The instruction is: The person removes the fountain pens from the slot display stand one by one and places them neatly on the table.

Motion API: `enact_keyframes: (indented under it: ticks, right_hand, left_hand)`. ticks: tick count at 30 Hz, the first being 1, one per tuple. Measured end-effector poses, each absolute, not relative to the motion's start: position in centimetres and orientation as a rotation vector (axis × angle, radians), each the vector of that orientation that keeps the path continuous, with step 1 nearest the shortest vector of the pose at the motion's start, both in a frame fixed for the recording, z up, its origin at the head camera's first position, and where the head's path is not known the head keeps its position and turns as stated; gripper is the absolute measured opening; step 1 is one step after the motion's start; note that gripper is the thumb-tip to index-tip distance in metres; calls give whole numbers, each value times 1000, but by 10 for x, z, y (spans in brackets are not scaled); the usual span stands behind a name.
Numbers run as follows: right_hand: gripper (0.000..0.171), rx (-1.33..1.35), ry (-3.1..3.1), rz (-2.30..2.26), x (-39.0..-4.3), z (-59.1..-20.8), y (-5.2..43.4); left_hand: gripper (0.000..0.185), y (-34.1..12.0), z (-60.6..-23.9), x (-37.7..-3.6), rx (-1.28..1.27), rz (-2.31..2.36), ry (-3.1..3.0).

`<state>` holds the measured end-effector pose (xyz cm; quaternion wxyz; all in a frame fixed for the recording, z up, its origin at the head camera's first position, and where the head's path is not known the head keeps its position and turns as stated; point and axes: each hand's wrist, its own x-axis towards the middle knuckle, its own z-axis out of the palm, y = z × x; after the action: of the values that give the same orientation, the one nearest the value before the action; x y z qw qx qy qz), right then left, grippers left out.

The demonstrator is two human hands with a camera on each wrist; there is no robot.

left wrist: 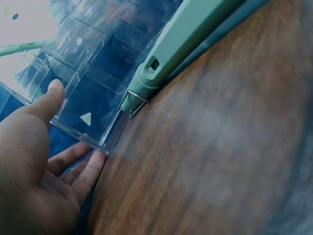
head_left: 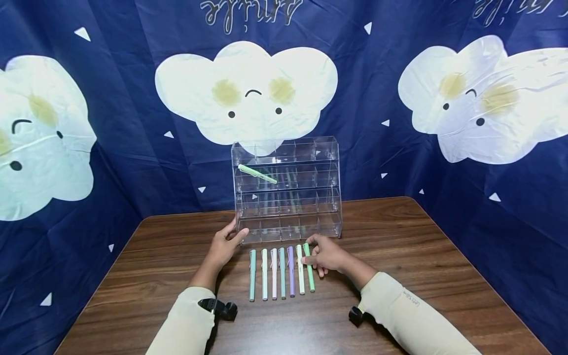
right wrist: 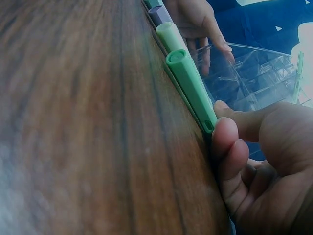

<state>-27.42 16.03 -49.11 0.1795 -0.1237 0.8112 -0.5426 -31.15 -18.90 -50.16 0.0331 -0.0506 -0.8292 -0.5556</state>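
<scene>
A clear tiered acrylic display rack (head_left: 288, 222) stands on the table, divided into small compartments. My left hand (head_left: 223, 245) holds its lower left corner, thumb in front and fingers behind the side, as the left wrist view shows. A light green pen (head_left: 257, 174) lies slantwise across an upper tier. Before the rack, several pastel pens lie side by side: teal (head_left: 252, 276), pale, pink, purple (head_left: 291, 271) and, rightmost, a bright green pen (head_left: 310, 276). My right hand (head_left: 328, 255) pinches the green pen near its clip end, which the fingers partly hide in the right wrist view.
The brown wooden table (head_left: 381, 236) reaches back to a dark blue curtain (head_left: 368, 162) with white clouds. Both forearms wear light sleeves (head_left: 186, 320) with black wrist camera mounts (head_left: 356, 315). The pen row lies between the two arms.
</scene>
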Motion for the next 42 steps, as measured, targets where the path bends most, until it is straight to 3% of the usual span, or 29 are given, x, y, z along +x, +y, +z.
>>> enact_keyframes:
  ticks: [15,42]
  right_hand:
    - [72,-328,2310,-1519,-271,-487,158]
    - [64,-610,2521,-1412,-274,-416,138]
  left_hand:
    - [75,-188,-502,-312,-136,-1704,-2551]
    - [76,-190,-505,-315,-133,-1696,-2549]
